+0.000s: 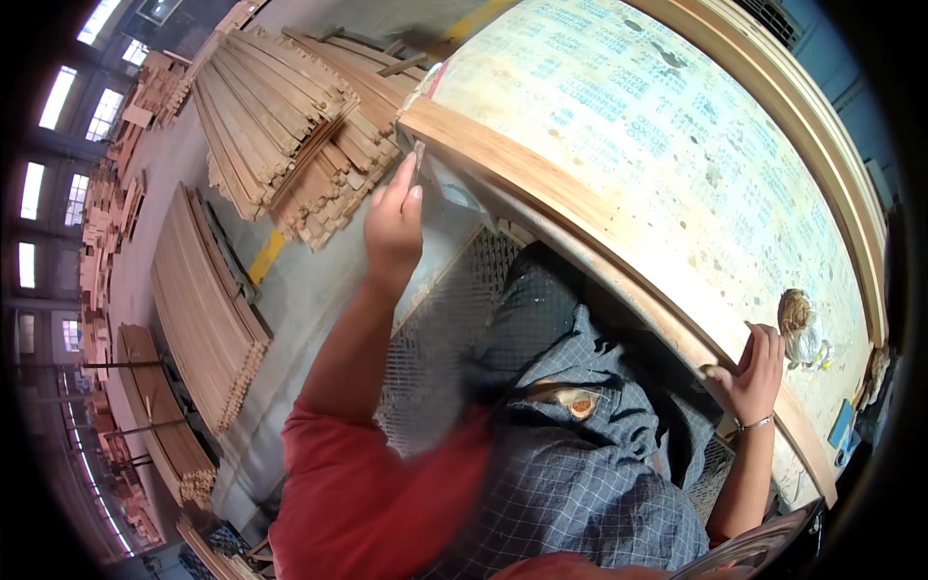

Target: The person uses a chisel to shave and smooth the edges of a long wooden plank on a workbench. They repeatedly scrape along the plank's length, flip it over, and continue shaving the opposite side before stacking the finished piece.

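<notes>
The long wooden board [628, 265] runs along the near edge of the worktable [677, 145], from the upper middle of the frame down to the lower right, and the chief risk is that it turns or slides. The person's left hand [394, 217] is at its upper-left end, thumb and forefinger closed on a small flat piece [419, 164] whose kind is too small to tell; whether that piece touches the board cannot be told. The right hand [754, 375], right of centre, spans the board, thumb at the near side and fingertips together over the far side. Since the board lies so close to the edge, an uneven push at the upper-left end could swing it against the right hand's hold, or tip it toward the apron [599, 474] below. If the small flat piece slipped, the left fingers could knock the board's corner or catch a splinter. A thumb resting at the near side might be pinched should the board shift. The clear plastic bag [804, 343] sits just beside the right fingertips, so a sideways slip of that hand could push it across the tabletop.
</notes>
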`<state>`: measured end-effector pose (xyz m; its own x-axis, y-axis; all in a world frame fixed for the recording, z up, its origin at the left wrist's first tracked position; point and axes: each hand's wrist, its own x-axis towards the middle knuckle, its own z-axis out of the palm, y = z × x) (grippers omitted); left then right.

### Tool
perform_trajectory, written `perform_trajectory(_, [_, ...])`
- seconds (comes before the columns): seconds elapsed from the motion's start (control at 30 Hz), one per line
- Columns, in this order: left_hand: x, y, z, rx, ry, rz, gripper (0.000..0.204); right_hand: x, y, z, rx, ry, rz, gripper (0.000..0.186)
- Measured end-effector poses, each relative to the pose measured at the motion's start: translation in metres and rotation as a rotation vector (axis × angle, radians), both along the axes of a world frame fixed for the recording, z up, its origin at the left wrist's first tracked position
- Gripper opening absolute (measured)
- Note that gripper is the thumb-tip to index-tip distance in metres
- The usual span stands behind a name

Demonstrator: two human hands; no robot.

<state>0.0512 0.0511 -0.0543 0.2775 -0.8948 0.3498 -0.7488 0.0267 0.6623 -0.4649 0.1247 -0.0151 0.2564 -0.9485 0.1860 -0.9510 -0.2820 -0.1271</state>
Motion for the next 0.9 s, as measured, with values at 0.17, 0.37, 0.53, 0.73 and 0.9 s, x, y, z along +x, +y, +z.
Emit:
perform_trajectory(0.17, [0.017, -0.025, 0.012, 0.027, -0.177, -0.024, 0.040, 0.007, -0.001, -0.007, 0.000, -0.013, -0.107, 0.066])
perform_trajectory(0.37, [0.011, -0.058, 0.047, 0.232, -0.357, 0.069, 0.035, 0.006, 0.000, -0.009, -0.049, 0.005, -0.086, 0.068])
perform_trajectory(0.53, [-0.018, -0.045, 0.053, 0.094, -0.313, -0.158, 0.038, 0.003, 0.000, -0.009, -0.051, 0.052, -0.076, 0.069])
perform_trajectory(0.73, [-0.117, 0.016, 0.044, 0.114, -0.199, -0.442, 0.043, 0.008, -0.003, -0.003, -0.047, 0.033, -0.075, 0.068])
perform_trajectory(0.9, [-0.155, 0.015, 0.056, 0.435, -0.361, -0.384, 0.050, 0.007, -0.002, -0.002, -0.018, 0.066, -0.102, 0.064])
